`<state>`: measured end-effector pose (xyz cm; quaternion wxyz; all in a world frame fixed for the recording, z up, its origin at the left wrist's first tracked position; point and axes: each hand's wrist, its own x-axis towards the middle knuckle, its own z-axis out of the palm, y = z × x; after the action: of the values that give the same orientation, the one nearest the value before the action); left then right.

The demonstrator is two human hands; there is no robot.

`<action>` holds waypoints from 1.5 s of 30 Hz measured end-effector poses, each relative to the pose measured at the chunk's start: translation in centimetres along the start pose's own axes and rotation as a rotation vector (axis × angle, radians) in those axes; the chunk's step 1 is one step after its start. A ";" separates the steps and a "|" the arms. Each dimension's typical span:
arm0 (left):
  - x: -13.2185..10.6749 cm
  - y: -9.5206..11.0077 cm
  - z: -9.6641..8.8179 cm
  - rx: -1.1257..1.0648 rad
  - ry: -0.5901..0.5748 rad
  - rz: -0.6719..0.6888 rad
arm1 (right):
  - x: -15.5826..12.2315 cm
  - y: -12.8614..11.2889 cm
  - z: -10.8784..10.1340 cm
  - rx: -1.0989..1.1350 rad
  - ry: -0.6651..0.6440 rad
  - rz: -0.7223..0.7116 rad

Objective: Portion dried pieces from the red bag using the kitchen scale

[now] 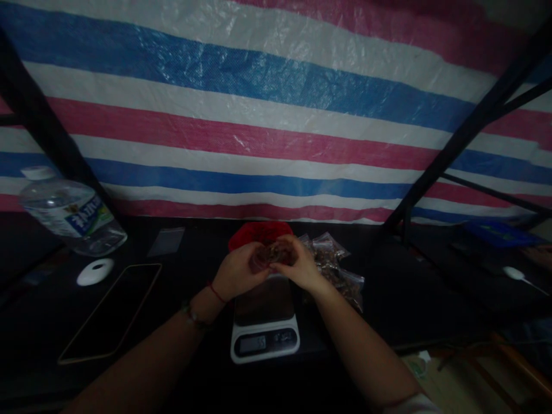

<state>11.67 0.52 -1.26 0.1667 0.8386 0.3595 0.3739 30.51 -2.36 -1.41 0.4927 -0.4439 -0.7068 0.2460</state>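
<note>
My left hand [242,265] and my right hand [303,265] meet above a white kitchen scale [265,332], whose display seems to read 55. Between them, both closed on it, is a small clear plastic bag [272,253] with brown bits; its reddish look and exact contents are dim. Just behind the hands stands a red bowl [241,237], partly hidden, with dark pieces inside. Close by my right hand lies a pile of filled zip bags [340,276] holding brown bits. A flat zip bag [167,241] rests farther off to the left.
On the left are a large clear bottle [73,213], a white mouse [95,271] and a phone [111,313]. Black metal posts [425,172] frame a striped plastic sheet [259,132] at the back. At far right, part of another person's hand [541,253] shows near a blue object [495,233].
</note>
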 end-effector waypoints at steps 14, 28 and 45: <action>-0.4 0.6 0.8 -0.192 0.020 -0.079 | -0.2 -1.3 -0.8 -0.095 -0.008 -0.193; -0.5 0.7 1.0 -0.232 0.032 -0.043 | -0.2 -1.0 -0.8 -0.064 0.004 -0.273; 0.7 -1.5 -2.5 -0.537 0.441 -0.186 | 0.3 1.0 0.3 0.411 0.065 -0.020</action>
<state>9.44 2.08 -0.06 0.3326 0.6277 0.3509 0.6101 30.56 -1.54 -2.18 0.5979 -0.3345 -0.6300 0.3657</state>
